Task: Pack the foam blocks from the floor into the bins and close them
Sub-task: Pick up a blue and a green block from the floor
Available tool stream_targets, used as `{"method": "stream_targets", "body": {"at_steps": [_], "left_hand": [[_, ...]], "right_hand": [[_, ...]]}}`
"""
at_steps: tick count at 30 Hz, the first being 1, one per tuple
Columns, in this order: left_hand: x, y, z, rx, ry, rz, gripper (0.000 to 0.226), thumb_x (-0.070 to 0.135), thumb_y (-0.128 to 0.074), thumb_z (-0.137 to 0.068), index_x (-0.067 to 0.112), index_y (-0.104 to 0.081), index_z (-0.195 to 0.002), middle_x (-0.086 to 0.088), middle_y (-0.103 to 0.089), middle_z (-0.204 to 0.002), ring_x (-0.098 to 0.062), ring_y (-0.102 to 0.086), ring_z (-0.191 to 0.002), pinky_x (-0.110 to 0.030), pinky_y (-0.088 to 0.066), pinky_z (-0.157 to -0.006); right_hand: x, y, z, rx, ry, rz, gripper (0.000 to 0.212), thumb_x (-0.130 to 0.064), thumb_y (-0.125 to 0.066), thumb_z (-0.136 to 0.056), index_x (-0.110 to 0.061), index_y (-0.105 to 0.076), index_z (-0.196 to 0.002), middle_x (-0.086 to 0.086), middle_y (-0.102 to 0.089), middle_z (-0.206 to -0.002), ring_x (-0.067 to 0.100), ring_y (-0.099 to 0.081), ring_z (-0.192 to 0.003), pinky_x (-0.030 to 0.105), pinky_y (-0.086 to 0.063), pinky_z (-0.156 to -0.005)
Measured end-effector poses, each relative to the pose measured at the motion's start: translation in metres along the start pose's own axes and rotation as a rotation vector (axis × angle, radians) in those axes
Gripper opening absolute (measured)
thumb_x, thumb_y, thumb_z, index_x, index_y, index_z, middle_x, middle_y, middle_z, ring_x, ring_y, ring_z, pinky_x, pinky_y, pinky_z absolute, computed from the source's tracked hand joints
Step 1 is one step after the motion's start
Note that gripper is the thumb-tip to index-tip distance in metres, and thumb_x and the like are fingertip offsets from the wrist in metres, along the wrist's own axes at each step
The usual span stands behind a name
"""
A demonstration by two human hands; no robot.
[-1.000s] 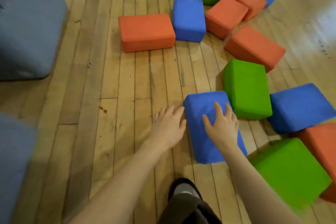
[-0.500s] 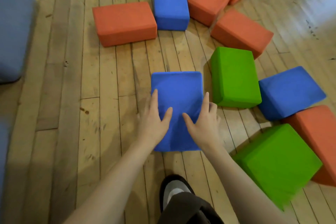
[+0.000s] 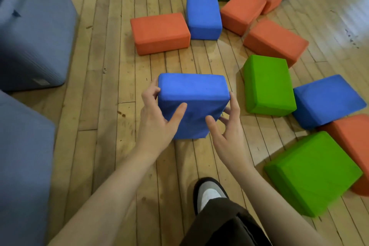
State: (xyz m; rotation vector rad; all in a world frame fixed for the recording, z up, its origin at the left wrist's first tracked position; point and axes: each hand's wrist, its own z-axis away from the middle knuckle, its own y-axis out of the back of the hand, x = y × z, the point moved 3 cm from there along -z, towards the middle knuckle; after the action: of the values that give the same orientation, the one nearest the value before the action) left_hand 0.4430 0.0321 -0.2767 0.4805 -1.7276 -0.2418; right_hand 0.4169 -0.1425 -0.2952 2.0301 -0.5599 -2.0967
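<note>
- Blue rectangular foam block (image 3: 193,102) held up between both hands over the wooden plank floor (image 3: 95,106), near face tilted toward the camera.
- Left hand (image 3: 157,118) clamped on the block's left side: thumb across the near face, fingers curled round the far left edge.
- Right hand (image 3: 227,126) clamped on the block's right side: thumb on the lower near face, fingers wrapped round the right edge.
- Grey-blue fabric bin (image 3: 32,30) standing at upper left, well apart from the held block; a second grey-blue bin (image 3: 22,166) at lower left, partly cut off by the frame.
- Orange rectangular foam block (image 3: 159,33) lying flat beyond the held block, touching a second blue foam block (image 3: 203,16) on its right.
- Green foam block (image 3: 267,84) on the floor just right of the held block, beside a tilted blue foam block (image 3: 327,100).
- Large green foam block (image 3: 313,173) at lower right, leaning against an orange foam block (image 3: 353,136) behind it.
- More orange, green and blue blocks crowded together at the top, among them a slanted orange block (image 3: 275,41).
- Dark shoe with a white toe (image 3: 209,193) and a dark trouser leg (image 3: 225,225) at the bottom centre.
</note>
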Motion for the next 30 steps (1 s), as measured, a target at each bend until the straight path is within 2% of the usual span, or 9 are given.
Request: {"method": "stream_targets", "body": {"at_steps": [1,4,7,11,15,17,20,25,30], "left_hand": [[0.004,0.007,0.001,-0.002,-0.004,-0.010,0.057,0.038,-0.066,-0.081,0.022,-0.028,-0.121,0.018,-0.031,-0.135,0.009,-0.040,-0.116,-0.009,-0.038,-0.091],[0.022,0.024,0.006,-0.033,-0.043,-0.070,0.065,0.030,-0.069,-0.081,0.022,-0.030,-0.133,0.010,-0.028,-0.138,-0.009,-0.037,-0.125,-0.029,-0.039,-0.102],[0.048,0.030,0.012,-0.106,-0.075,-0.197,0.063,0.044,-0.061,-0.081,0.030,-0.039,-0.138,0.004,-0.015,-0.152,-0.014,-0.023,-0.136,-0.027,-0.027,-0.106],[0.097,0.027,0.029,-0.159,-0.142,-0.243,0.065,0.061,-0.051,-0.073,0.037,-0.042,-0.133,0.006,-0.033,-0.136,-0.016,-0.043,-0.116,-0.043,-0.044,-0.095],[0.128,0.005,0.052,-0.154,-0.159,-0.259,0.067,0.065,-0.052,-0.071,0.038,-0.047,-0.132,-0.001,-0.038,-0.126,-0.022,-0.046,-0.109,-0.041,-0.043,-0.094],[0.136,-0.016,0.060,-0.174,-0.137,-0.159,0.063,0.056,-0.064,-0.075,0.032,-0.051,-0.132,-0.004,-0.036,-0.125,-0.016,-0.044,-0.110,-0.024,-0.038,-0.091],[0.140,-0.060,0.064,-0.174,-0.098,-0.117,0.054,0.038,-0.072,-0.079,0.025,-0.057,-0.129,-0.005,-0.033,-0.127,-0.011,-0.037,-0.113,-0.009,-0.026,-0.086],[0.129,-0.139,0.064,-0.156,-0.127,-0.314,0.050,0.043,-0.070,-0.075,0.021,-0.064,-0.120,-0.013,-0.041,-0.127,-0.032,-0.045,-0.115,-0.032,-0.040,-0.089],[0.133,-0.204,0.068,-0.161,-0.284,-0.427,0.057,0.050,-0.057,-0.073,0.015,-0.058,-0.118,-0.018,-0.050,-0.121,-0.038,-0.052,-0.099,-0.043,-0.046,-0.084]], "right_hand": [[-0.005,0.000,0.004,0.001,0.009,0.010,0.069,-0.065,-0.049,-0.080,-0.056,-0.011,-0.138,-0.016,-0.036,-0.144,0.000,-0.045,-0.122,0.023,-0.044,-0.090],[-0.023,0.007,0.009,0.032,0.052,0.038,0.067,-0.061,-0.049,-0.086,-0.045,-0.018,-0.143,-0.017,-0.033,-0.146,0.001,-0.039,-0.128,0.033,-0.045,-0.096],[-0.049,0.026,0.015,0.059,0.121,0.046,0.062,-0.046,-0.052,-0.091,-0.034,-0.024,-0.145,-0.013,-0.037,-0.144,0.004,-0.038,-0.129,0.035,-0.041,-0.103],[-0.078,0.072,0.036,0.091,0.155,0.049,0.058,-0.038,-0.052,-0.091,-0.036,-0.025,-0.143,-0.008,-0.038,-0.140,0.001,-0.038,-0.127,0.032,-0.038,-0.104],[-0.086,0.115,0.055,0.112,0.197,0.158,0.060,-0.027,-0.051,-0.096,-0.025,-0.020,-0.148,-0.010,-0.037,-0.132,-0.025,-0.028,-0.117,0.005,-0.024,-0.101],[-0.077,0.131,0.055,0.113,0.129,0.198,0.061,-0.028,-0.049,-0.097,-0.025,-0.017,-0.149,-0.007,-0.040,-0.135,-0.020,-0.033,-0.116,0.003,-0.024,-0.098],[-0.044,0.156,0.048,0.151,-0.003,0.226,0.057,-0.032,-0.046,-0.097,-0.029,-0.022,-0.148,0.001,-0.052,-0.124,0.005,-0.050,-0.109,0.022,-0.037,-0.094],[0.043,0.210,0.049,0.333,-0.199,0.366,0.054,-0.032,-0.050,-0.096,-0.015,-0.032,-0.144,0.009,-0.045,-0.136,0.022,-0.045,-0.121,0.022,-0.031,-0.094],[0.133,0.238,0.082,0.346,-0.614,0.623,0.072,-0.051,-0.048,-0.091,-0.016,-0.020,-0.148,0.017,-0.022,-0.151,0.036,-0.027,-0.135,0.045,-0.026,-0.107]]}}
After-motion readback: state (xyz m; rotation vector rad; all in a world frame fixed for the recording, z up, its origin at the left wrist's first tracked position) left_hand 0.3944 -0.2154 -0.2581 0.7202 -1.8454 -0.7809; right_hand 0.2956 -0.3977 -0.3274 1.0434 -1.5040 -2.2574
